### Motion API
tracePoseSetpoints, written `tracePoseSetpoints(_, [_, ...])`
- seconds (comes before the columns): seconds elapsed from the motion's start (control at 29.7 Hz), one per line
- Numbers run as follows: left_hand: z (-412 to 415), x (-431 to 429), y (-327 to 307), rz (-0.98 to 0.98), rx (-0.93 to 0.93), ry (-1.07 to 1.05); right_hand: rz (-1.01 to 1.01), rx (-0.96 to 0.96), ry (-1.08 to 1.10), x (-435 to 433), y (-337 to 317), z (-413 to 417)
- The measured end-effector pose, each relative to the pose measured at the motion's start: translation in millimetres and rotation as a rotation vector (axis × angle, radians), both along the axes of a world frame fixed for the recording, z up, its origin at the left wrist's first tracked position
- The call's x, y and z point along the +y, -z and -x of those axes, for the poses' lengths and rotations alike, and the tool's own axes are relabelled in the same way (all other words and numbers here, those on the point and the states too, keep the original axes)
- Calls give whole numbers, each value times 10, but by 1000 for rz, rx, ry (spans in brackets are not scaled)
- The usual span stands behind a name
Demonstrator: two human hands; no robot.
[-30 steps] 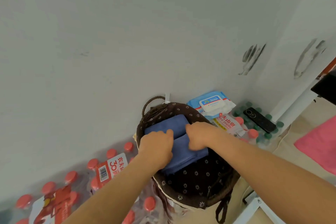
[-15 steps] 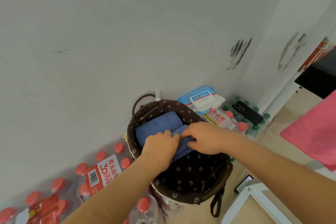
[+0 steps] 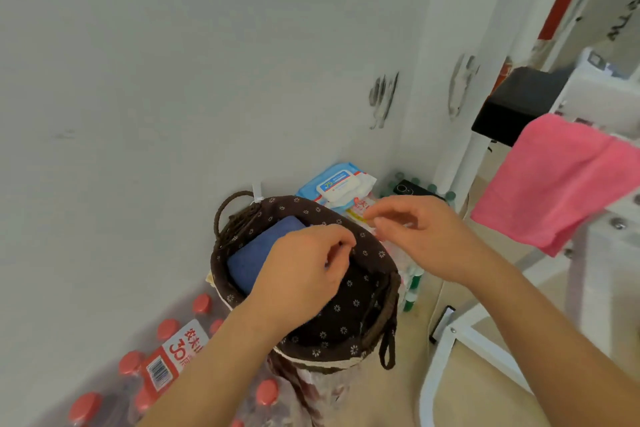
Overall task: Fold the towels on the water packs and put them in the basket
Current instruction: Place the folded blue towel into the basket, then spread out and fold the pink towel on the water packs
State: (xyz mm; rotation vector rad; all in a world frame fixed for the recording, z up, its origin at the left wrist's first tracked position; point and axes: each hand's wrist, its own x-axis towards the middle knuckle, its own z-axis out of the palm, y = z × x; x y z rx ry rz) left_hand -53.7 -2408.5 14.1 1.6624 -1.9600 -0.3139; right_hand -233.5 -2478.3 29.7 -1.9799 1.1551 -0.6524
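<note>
I am weighing one risk here: my left hand (image 3: 304, 274), dragging on its way out, could be snagging the blue towel (image 3: 263, 253) and loosening its fold. Both it and my right hand (image 3: 422, 236) are hanging loosely curled, holding nothing. The towel is lying inside the basket (image 3: 311, 210), just beneath and left of my left hand.

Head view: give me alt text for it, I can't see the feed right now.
The left hand and right hand hover empty above a brown flower-print basket holding a folded blue towel. A pink towel hangs at right; red-capped water packs lie lower left.
</note>
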Motion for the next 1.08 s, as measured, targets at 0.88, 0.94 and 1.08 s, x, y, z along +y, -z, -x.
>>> tracePoseSetpoints(0.88, [2556, -2404, 241, -368, 536, 40, 517, 543, 496, -1532, 106, 2301])
tracePoseSetpoints(0.94, [2535, -2464, 292, -337, 534, -31, 537, 442, 472, -1567, 125, 2344])
tracePoseSetpoints(1.08, [2314, -2432, 293, -254, 460, -58, 499, 251, 488, -1491, 57, 2275])
